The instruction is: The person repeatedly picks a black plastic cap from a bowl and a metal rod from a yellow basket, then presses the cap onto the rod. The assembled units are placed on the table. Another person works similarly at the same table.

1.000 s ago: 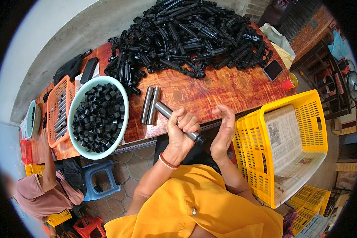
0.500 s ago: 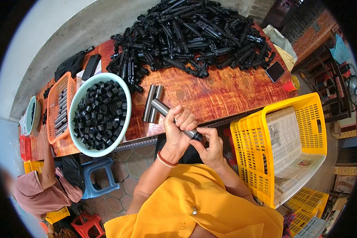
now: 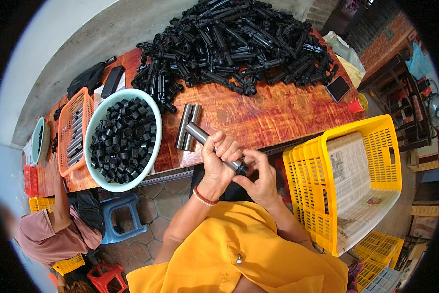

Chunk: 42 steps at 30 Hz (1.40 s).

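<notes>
My left hand (image 3: 221, 155) is wrapped round a grey metal tube (image 3: 196, 132), its far end sticking out beyond my fist. On the tube's near end sits a black plastic collar (image 3: 240, 168). My right hand (image 3: 261, 178) is beside that collar with thumb and fingers spread apart; whether a fingertip still touches it is hard to tell. Two more metal tubes (image 3: 186, 128) lie side by side on the table, just past the held one. To the left, a pale green basin (image 3: 158, 132) is full of short black plastic collars (image 3: 123, 139).
A heap of black jointed parts (image 3: 229, 46) covers the back of the wooden table (image 3: 258, 115). An orange basket (image 3: 63, 141) holds metal tubes. A newspaper-lined yellow crate (image 3: 309, 188) stands at right. A phone (image 3: 337, 89) lies near the right edge. Another person (image 3: 58, 229) sits at left.
My right thumb and fingers have spread from their pinch on the black collar and drawn slightly away. My left hand keeps the tube in nearly the same place.
</notes>
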Available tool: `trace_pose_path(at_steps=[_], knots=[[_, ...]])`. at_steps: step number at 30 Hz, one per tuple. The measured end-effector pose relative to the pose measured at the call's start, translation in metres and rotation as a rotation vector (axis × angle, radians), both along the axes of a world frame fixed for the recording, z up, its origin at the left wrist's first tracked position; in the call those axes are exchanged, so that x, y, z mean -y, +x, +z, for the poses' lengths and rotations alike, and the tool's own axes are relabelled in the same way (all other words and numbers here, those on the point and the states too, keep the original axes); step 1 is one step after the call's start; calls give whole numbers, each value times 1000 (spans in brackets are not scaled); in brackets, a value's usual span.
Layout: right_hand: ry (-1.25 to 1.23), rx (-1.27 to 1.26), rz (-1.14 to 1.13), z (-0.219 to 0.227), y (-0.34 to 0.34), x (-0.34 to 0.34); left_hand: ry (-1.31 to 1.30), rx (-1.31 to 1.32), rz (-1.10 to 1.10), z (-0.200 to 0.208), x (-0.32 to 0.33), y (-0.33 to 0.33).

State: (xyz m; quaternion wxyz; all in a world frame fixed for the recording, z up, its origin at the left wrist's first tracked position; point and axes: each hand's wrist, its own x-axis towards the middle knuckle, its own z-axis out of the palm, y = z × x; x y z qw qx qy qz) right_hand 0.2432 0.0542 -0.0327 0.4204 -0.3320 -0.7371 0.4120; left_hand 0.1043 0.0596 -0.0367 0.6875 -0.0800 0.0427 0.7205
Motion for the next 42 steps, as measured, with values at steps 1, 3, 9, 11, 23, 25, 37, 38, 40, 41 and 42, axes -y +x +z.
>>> trace_pose_path(at_steps=[1,3,9,11,23,25,37,38,40,41,42], knots=[[46,-22,-11,5,3,-5,-3,8,1,2,0,0],[129,-242,-193,9,10,-11,-4,46,-1,1,0,-2],[462,-246,-349,25,10,-17,-17,328,-68,1,-4,-7],[431,70,-148,29,-22,-20,29,202,-107,-4,2,19],[92,-468,-319,1,-12,-37,-58,182,-93,-9,-3,4],[122,-460,-339,0,-16,-34,-41,203,-90,-11,-3,2],[277,-318,-242,-12,-48,-28,-127,-155,-54,-13,5,8],[299,-307,-227,-13,-49,-30,-106,-362,55,-11,6,6],[341,-268,-208,2,-53,-39,-106,-662,221,-14,6,-2],[351,-229,-201,9,-55,-43,-126,-824,293,-16,5,-9],[371,-200,-205,16,-58,-48,-193,-987,374,-26,-1,-12]])
